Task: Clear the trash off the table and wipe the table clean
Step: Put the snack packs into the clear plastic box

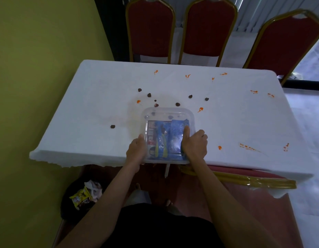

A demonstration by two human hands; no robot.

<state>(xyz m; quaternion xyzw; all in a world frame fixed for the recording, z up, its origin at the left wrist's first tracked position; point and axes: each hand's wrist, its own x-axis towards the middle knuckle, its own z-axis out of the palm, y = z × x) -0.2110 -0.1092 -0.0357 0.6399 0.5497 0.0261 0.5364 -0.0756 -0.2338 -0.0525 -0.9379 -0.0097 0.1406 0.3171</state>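
The left hand (136, 149) and right hand (195, 144) each grasp the clear container (166, 113) of wrappers (160, 135) at the near edge of the table (101, 104).

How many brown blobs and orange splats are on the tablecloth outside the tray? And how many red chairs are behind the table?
Brown blobs: 8
Orange splats: 11
Red chairs: 3
Total: 22

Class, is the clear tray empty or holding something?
Holding something: blue wrappers lie inside the tray.
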